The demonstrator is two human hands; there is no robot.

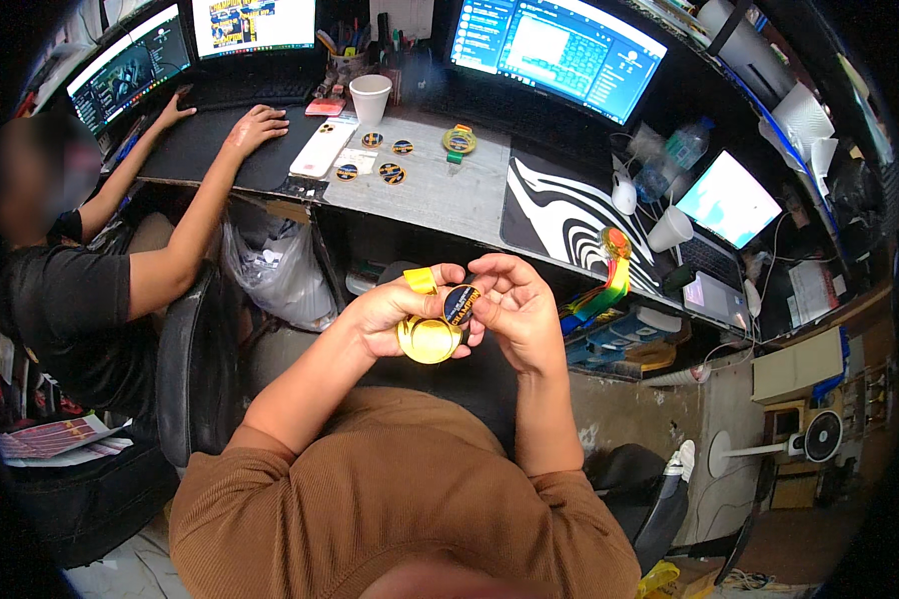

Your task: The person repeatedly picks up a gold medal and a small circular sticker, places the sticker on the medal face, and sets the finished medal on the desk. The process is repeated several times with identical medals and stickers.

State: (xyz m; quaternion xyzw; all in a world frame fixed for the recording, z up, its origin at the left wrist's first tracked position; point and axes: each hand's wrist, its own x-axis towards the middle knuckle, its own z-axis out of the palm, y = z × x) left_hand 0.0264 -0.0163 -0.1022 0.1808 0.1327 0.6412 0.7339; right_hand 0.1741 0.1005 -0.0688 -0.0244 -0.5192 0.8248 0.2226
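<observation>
In front of my chest my left hand [383, 311] grips a round gold medal [430, 341] with a yellow ribbon [421, 280] at its top. Right above the medal's face, my right hand [514, 307] pinches a round dark blue sticker [460, 304] with gold lettering. Sticker and medal overlap from here; whether they touch I cannot tell. Several similar round stickers [392, 174] lie on the grey desk [430, 195] ahead. Another medal [458, 140] with a green ribbon is among them. A further medal [615, 242] with a multicoloured ribbon rests at the desk's front edge.
On the left a person [80, 260] in black sits with both hands at a keyboard. A white phone [323, 147] and a paper cup [371, 98] stand on the desk. A striped mouse pad [569, 215], another cup [670, 230] and a laptop [714, 275] are to the right.
</observation>
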